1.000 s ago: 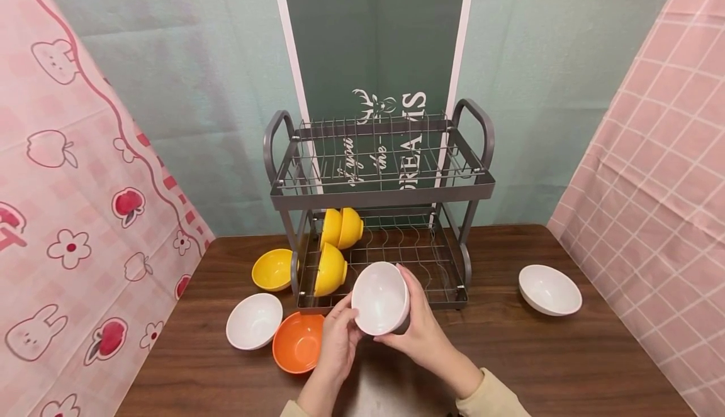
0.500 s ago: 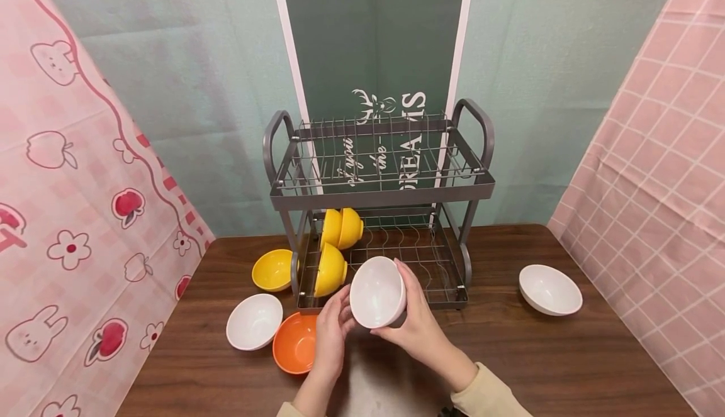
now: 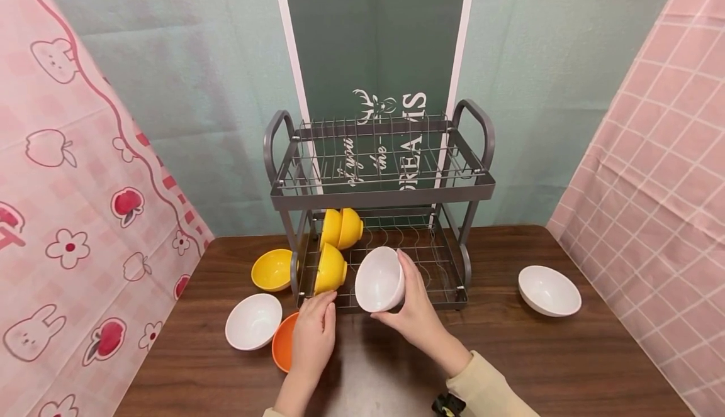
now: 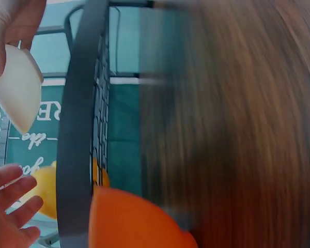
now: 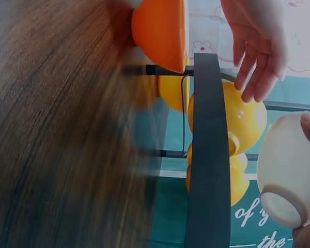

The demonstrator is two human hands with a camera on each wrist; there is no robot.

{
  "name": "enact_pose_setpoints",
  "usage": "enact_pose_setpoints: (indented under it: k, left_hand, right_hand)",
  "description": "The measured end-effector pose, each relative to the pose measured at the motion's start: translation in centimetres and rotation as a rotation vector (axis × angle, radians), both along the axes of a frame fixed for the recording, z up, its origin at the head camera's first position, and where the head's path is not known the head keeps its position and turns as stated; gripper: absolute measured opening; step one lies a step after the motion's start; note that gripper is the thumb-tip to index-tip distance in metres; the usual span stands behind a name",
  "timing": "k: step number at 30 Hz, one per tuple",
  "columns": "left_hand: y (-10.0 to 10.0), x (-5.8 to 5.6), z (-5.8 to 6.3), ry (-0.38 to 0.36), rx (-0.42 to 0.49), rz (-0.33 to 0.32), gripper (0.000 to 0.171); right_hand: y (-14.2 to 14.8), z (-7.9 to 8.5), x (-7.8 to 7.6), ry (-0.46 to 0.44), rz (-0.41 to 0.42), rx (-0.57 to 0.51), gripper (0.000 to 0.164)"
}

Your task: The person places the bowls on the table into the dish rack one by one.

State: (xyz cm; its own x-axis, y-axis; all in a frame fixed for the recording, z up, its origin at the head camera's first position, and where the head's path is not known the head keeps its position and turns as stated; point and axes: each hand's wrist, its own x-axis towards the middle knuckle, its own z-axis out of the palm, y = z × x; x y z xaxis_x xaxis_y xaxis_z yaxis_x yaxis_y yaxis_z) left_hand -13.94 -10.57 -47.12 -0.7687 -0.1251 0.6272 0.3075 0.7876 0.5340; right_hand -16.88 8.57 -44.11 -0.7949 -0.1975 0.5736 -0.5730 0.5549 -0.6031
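My right hand (image 3: 416,310) grips a white bowl (image 3: 378,280) by its side, thumb low and fingers along the upper edge. The bowl is tilted with its inside toward the head camera, over the front of the lower rack tier. My left hand (image 3: 314,335) is apart from it, fingers extended near the front yellow bowl (image 3: 330,270). In the right wrist view the left hand's fingers (image 5: 258,67) overlap that yellow bowl. Beneath the left hand, an orange bowl (image 3: 283,344) is partly hidden. Two more yellow bowls (image 3: 342,228) stand on edge behind in the lower tier.
A dark grey two-tier dish rack (image 3: 382,200) stands mid-table. Left of it lie a yellow bowl (image 3: 272,271) and a white bowl (image 3: 253,322); another white bowl (image 3: 549,290) sits at the right. Dark wooden tabletop (image 3: 538,366) spreads in front. Patterned cloths hang around.
My left hand has let go of the white bowl and moved left, over the orange bowl. My right hand has carried the white bowl slightly up toward the rack.
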Motion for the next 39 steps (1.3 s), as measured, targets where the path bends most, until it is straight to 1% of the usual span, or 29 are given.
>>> enact_pose_setpoints:
  k: [2, 4, 8, 11, 13, 17, 23, 29, 36, 39]
  left_hand:
    - [-0.4, 0.0, -0.2, 0.007, -0.084, 0.005, 0.018]
    - [-0.6, 0.0, -0.3, 0.001, -0.126, 0.004, 0.019]
    - [-0.9, 0.0, -0.5, -0.064, -0.159, -0.021, 0.021]
    - [-1.1, 0.0, -0.8, -0.115, -0.19, -0.037, 0.021]
    - [-1.3, 0.0, -1.0, -0.135, -0.205, -0.046, 0.021]
    - [-1.5, -0.2, -1.2, -0.148, -0.202, -0.066, 0.021]
    - [-1.5, -0.2, -1.0, -0.155, -0.182, -0.09, 0.021]
    - [-1.5, -0.2, -0.8, -0.152, -0.168, -0.088, 0.021]
    - [-1.4, -0.2, -0.9, -0.166, -0.157, -0.093, 0.02]
    - [-1.4, -0.2, -0.9, -0.167, -0.147, -0.087, 0.02]
  right_hand:
    - [-0.1, -0.1, -0.3, -0.026, -0.018, -0.004, 0.116]
    - [-0.3, -0.2, -0.6, -0.057, -0.036, -0.005, 0.116]
    - [-0.7, -0.6, -1.3, -0.095, -0.052, 0.002, 0.117]
    - [-1.0, -0.9, -1.7, -0.101, -0.049, 0.029, 0.118]
    - [-1.1, -1.1, -2.0, -0.101, -0.046, 0.046, 0.118]
    - [-1.4, -1.6, -2.6, -0.105, -0.044, 0.064, 0.116]
    - [-1.9, -2.2, -3.2, -0.129, -0.045, 0.083, 0.112]
    - [-2.6, -2.4, -3.8, -0.138, -0.026, 0.11, 0.11]
    - [-3.3, -2.5, -4.6, -0.132, -0.025, 0.184, 0.11]
    - [-3.6, -2.5, -4.9, -0.127, -0.019, 0.192, 0.11]
